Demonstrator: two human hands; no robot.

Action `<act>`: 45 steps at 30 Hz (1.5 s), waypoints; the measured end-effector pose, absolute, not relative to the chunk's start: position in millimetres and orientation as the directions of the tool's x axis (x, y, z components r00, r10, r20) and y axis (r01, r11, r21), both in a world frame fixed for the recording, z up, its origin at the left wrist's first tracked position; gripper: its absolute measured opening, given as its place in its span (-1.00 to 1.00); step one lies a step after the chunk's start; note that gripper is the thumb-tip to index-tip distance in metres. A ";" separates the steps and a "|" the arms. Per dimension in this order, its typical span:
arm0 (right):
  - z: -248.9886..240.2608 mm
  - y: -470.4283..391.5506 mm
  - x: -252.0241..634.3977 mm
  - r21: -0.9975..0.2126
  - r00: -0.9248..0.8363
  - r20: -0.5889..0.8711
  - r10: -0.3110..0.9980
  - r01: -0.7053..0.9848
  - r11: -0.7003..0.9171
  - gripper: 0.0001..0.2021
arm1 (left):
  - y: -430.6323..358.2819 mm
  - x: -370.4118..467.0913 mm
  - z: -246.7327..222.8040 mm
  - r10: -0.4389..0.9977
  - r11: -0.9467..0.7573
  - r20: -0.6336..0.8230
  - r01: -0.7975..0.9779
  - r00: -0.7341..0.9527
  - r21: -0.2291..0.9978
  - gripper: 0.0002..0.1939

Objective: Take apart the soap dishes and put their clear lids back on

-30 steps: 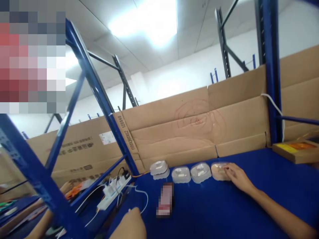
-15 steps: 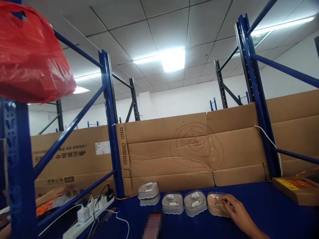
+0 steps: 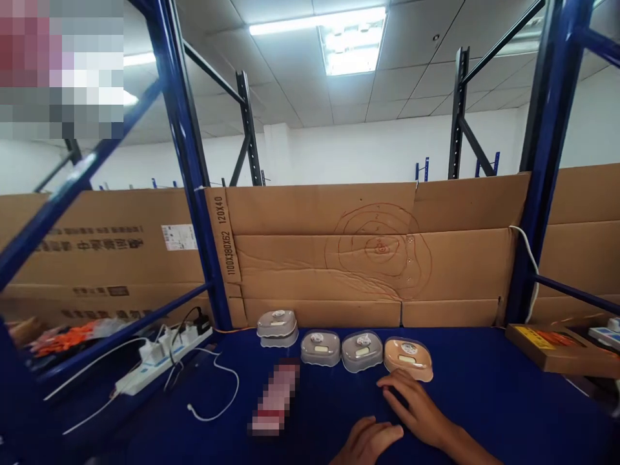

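My right hand [image 3: 422, 412] is open, palm down over the blue tabletop [image 3: 484, 381], its fingers stretched forward. Its fingertips are at the front edge of an orange lidded plastic case [image 3: 409, 361]; whether they touch it, I cannot tell. Low in the view, my left hand [image 3: 371, 444] is open too, with fingers loosely bent and nothing in them. To the left of the orange case are two grey plastic cases, one in the middle [image 3: 362, 352] and one further left [image 3: 320, 349]. Another grey case [image 3: 277, 325] sits on top of a second one at the back left.
A white power strip [image 3: 165, 358] with plugs and a loose white cable [image 3: 227, 413] lie at left. Nearer the middle is a blurred pink oblong [image 3: 275, 397]. An open cardboard box [image 3: 564, 349] stands at right. Cardboard [image 3: 290, 258] backs the table between blue rack posts [image 3: 194, 161].
My right hand has drawn back from the top of the orange case towards me. My left hand has come into view at the bottom. The camera has tilted down.
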State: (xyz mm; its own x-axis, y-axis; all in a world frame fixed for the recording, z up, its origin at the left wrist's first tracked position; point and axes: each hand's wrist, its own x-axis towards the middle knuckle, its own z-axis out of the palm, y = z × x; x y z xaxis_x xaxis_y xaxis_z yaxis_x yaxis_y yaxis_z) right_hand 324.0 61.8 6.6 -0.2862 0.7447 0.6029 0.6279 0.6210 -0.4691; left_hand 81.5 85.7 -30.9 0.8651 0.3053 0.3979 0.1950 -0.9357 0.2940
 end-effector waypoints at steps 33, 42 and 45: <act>38.8 50.7 279.1 -0.671 -0.467 0.366 0.805 0.467 0.576 -0.82 | 71.8 63.2 21.4 0.201 -0.973 0.371 0.142 0.907 0.180 -0.94; 21.0 54.9 307.0 -0.827 -0.442 0.263 0.858 0.354 0.436 -0.70 | 68.2 65.8 6.3 0.297 -0.943 0.586 0.133 0.754 0.307 -0.34; 19.2 50.4 310.9 -0.846 -0.455 0.193 0.869 0.371 0.383 -0.73 | 73.5 62.5 16.2 0.365 -0.914 0.580 0.162 0.728 0.372 -0.40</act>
State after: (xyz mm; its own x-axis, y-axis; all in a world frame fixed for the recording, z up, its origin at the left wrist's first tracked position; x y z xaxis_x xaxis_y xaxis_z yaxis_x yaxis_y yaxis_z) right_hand 310.9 50.4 19.2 -0.4552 0.8691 0.1934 0.3711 0.3826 -0.8461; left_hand 62.5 73.5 16.2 0.7284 0.3649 0.5798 0.1618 -0.9140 0.3720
